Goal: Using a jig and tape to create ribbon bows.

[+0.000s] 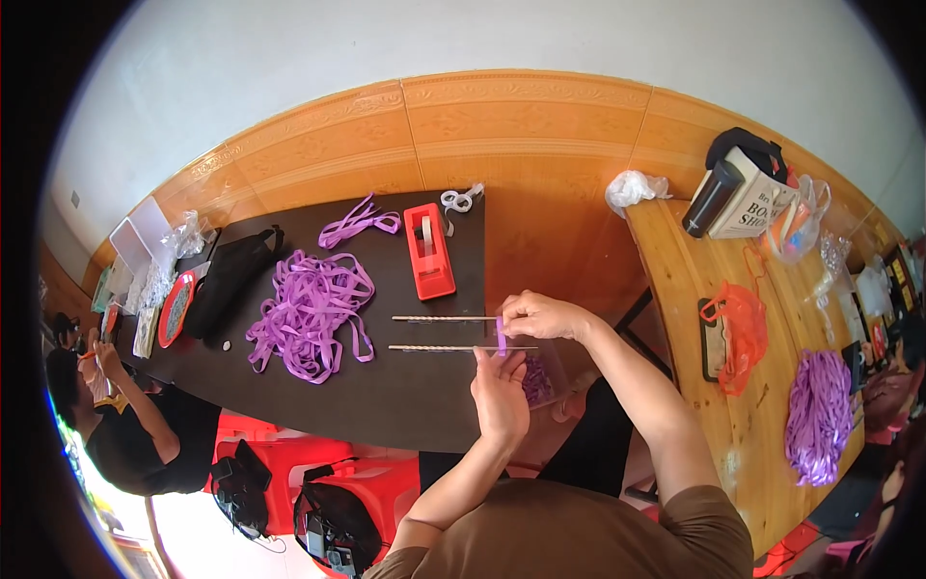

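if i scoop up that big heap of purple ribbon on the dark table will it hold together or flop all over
The purple ribbon heap would probably flop: it lies as loose, thin loops with ends trailing onto the dark table. It likely weighs little for its bulk, being flat strips with gaps between them. The tangled loops may lift as a clump, though stray ends would likely dangle or snag.

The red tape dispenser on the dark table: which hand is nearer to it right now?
Right. The right hand sits at the upper rod's end, just right of and below the red tape dispenser. The left hand is lower, below the second rod, farther off.
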Motion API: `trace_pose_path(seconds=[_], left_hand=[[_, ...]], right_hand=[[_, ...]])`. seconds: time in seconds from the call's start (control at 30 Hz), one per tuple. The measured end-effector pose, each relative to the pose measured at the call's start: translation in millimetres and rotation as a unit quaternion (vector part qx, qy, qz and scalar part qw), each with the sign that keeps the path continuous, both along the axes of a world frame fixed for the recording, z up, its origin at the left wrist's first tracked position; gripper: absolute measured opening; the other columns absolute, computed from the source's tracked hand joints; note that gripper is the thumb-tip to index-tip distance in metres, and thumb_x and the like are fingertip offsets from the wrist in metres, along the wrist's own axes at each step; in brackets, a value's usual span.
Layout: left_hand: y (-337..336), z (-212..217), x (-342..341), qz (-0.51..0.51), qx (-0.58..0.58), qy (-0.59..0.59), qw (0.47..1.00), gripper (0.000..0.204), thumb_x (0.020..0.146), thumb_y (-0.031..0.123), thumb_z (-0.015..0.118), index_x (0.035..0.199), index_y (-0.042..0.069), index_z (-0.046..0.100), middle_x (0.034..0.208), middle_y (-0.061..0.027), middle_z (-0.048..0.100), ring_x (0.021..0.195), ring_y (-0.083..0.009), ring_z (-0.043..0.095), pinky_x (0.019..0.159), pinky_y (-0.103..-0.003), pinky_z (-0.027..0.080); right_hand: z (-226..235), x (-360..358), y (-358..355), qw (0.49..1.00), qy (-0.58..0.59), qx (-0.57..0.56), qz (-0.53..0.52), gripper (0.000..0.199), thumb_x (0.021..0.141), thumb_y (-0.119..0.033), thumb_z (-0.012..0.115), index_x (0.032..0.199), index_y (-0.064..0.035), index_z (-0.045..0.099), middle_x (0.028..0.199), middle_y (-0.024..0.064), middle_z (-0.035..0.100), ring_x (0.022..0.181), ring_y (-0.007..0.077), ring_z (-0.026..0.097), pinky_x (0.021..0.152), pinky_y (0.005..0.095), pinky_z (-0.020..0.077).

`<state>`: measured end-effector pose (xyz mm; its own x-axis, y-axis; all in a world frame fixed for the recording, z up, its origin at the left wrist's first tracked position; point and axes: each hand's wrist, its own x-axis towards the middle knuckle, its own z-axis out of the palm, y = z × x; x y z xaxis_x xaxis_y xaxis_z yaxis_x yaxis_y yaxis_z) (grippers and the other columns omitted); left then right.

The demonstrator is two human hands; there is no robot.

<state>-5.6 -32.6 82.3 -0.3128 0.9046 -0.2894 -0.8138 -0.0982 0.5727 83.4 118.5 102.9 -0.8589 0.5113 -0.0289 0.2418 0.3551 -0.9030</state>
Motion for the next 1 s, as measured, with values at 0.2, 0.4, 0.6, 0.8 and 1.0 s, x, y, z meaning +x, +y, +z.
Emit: trace_pose_path(seconds=[0.2, 0.4, 0.6, 0.8, 1.0], left_hand=[[0, 0, 1, 0.005, 0.004, 0.009, 1.000, 0.057, 0.093, 0.050, 0.042, 0.105, -0.005, 0.052, 0.107, -0.0126, 0.052, 0.102, -0.0239, 0.049, 0.089, -0.034, 0.036], [1, -1, 4, 0.028, 0.006, 0.012, 1.000, 0.053, 0.094, 0.048, 0.042, 0.101, -0.003, 0.055, 0.103, -0.0106, 0.054, 0.100, -0.0216, 0.049, 0.089, -0.033, 0.035], [3, -7, 15, 0.070, 0.025, 0.034, 0.997, 0.043, 0.094, 0.045, 0.045, 0.096, 0.003, 0.057, 0.100, -0.0062, 0.056, 0.098, -0.0175, 0.050, 0.088, -0.034, 0.034], [1, -12, 10, 0.038, 0.082, 0.036, 0.995, 0.041, 0.094, 0.040, 0.047, 0.114, 0.004, 0.051, 0.114, -0.0045, 0.053, 0.106, -0.0132, 0.048, 0.088, -0.033, 0.033], [0, -12, 9, 0.037, 0.073, 0.015, 0.997, 0.035, 0.094, 0.037, 0.048, 0.109, 0.006, 0.052, 0.111, -0.0031, 0.053, 0.107, -0.0123, 0.047, 0.087, -0.033, 0.033]], right_hand=[[-6, -11, -7, 0.988, -0.068, 0.075, -0.118, 0.030, 0.072, -0.025, 0.064, 0.053, -0.0054, 0.052, 0.054, 0.0078, 0.053, 0.066, 0.0254, 0.056, 0.069, 0.0460, 0.0368], [19, -20, -15, 0.968, -0.186, 0.048, -0.164, 0.028, 0.062, -0.025, 0.066, 0.047, -0.0073, 0.050, 0.048, 0.0073, 0.051, 0.060, 0.0258, 0.056, 0.072, 0.0474, 0.0343], [38, -33, -26, 0.929, -0.279, 0.154, -0.191, 0.015, 0.057, -0.021, 0.068, 0.059, -0.0065, 0.062, 0.061, 0.0099, 0.061, 0.076, 0.0289, 0.058, 0.071, 0.0462, 0.0339], [46, -45, -45, 0.876, -0.322, 0.304, -0.189, 0.016, 0.058, -0.019, 0.067, 0.066, -0.0054, 0.065, 0.066, 0.0122, 0.063, 0.082, 0.0302, 0.057, 0.067, 0.0446, 0.0326], [39, -32, -41, 0.910, -0.263, 0.219, -0.232, 0.038, 0.072, -0.039, 0.067, 0.056, -0.0047, 0.062, 0.061, 0.0133, 0.062, 0.071, 0.0301, 0.060, 0.065, 0.0434, 0.0322]])
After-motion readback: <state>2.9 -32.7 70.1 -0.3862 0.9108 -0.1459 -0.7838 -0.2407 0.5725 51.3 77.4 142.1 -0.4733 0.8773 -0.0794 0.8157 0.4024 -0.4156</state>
